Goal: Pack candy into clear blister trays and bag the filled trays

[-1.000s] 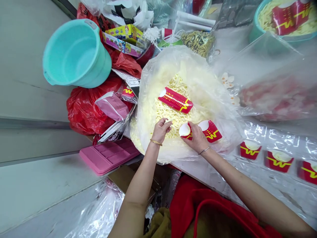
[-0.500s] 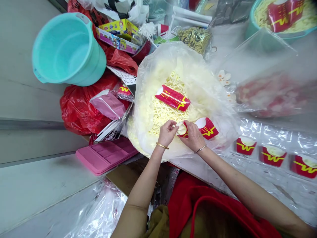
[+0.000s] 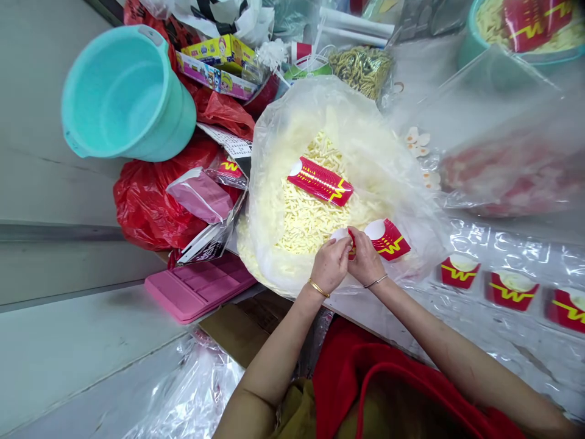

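Note:
A small red-and-white fries carton (image 3: 351, 242) is pinched between my two hands, mostly hidden by the fingers. My left hand (image 3: 329, 265), with a gold bangle at the wrist, is closed on its left side. On its right side my right hand (image 3: 367, 259), wearing a silver bracelet, grips the carton too. Both hands are over the near edge of a big clear plastic bag (image 3: 278, 128) holding pale fry-shaped pieces (image 3: 306, 219). A nested stack of red cartons (image 3: 320, 181) lies on these pieces. Another short stack (image 3: 389, 239) rests just right of my right hand.
Several filled cartons (image 3: 460, 271) sit in clear plastic packaging at the right. A turquoise bucket (image 3: 178, 122) and red plastic bags (image 3: 146, 201) stand left, above a pink tray (image 3: 183, 296). Another turquoise tub (image 3: 467, 52) and a bag of pinkish pieces (image 3: 512, 177) are at upper right.
My left hand has moved right, closer to my right hand, and its fingers now cover the carton's front. The carton's white opening is less visible. The view has shifted slightly.

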A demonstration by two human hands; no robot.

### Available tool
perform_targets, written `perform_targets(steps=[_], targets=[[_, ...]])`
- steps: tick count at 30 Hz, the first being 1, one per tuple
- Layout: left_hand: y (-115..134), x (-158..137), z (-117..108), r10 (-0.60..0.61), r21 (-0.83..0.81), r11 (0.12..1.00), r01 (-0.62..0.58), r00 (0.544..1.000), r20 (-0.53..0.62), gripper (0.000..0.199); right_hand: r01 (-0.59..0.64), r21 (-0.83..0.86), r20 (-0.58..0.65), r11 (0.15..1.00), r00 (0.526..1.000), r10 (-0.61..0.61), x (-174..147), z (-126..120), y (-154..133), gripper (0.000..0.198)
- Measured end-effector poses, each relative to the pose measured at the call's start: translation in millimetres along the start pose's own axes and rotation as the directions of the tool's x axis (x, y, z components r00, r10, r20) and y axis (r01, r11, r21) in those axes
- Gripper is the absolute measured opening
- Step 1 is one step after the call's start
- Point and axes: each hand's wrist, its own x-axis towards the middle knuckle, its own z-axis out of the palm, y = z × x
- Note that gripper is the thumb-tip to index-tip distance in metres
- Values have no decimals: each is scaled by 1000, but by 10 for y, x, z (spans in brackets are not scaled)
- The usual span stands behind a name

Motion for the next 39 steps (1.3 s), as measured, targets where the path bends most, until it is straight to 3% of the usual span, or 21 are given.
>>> perform_targets(steps=[2, 4, 7, 10, 12, 15, 17, 21, 26, 29, 31, 34, 36, 39], targets=[[-108, 70, -90, -15, -18, 1000, 14, 998, -58, 27, -2, 3, -3, 1000, 1000, 2, -9, 3, 21, 66], [-278, 196, -204, -84, 102, 990, 102, 983, -165, 26, -11, -1, -6, 1000, 1000, 11, -5, 11, 24, 72], [-565, 422, -311, -220, 411, 856, 314, 940, -259, 19, -30, -9, -2, 999, 1000, 30, 9, 16, 13, 73], [-777, 584, -309, -319, 491, 762, 421, 905, -281, 10, -27, -8, 6, 1000, 1000, 27, 16, 4, 8, 74], [-856, 623, -300, -364, 350, 818, 456, 882, -299, 4, -22, -4, 13, 1000, 1000, 22, 17, -6, 11, 73], [-896, 588, -342, -478, -93, 876, 472, 830, -286, 9, -33, -2, 19, 999, 999, 33, 18, -7, 24, 72], [-878, 528, -398, -521, -284, 844, 455, 822, -231, 9, -36, -5, 19, 999, 999, 36, 21, 0, 35, 73], [-737, 400, -473, -530, -416, 795, 442, 840, -120, 16, -30, -12, 26, 999, 999, 30, 33, 14, 36, 72], [-470, 286, -396, -521, -649, 646, 402, 854, 11, 19, -43, -52, 46, 998, 998, 45, 68, 25, -22, 72], [-303, 211, -296, -458, -461, 798, 388, 888, -45, 14, -31, -73, 47, 997, 998, 35, 84, 31, -72, 72], [-169, 151, -227, -368, -139, 924, 355, 926, -84, 8, 9, -89, 47, 996, 999, -5, 76, 28, -96, 69], [37, 57, -153, -245, 325, 915, 239, 969, -25, 8, 129, -99, 64, 987, 990, -123, 18, -4, -87, 62], [118, 8, -147, -204, 380, 912, 157, 975, 88, 13, 196, -89, 75, 976, 979, -190, -46, -49, -49, 60], [59, 6, -195, -153, 129, 983, 132, 973, 170, 17, 191, -56, 69, 980, 980, -187, -142, -127, 18, 67]])
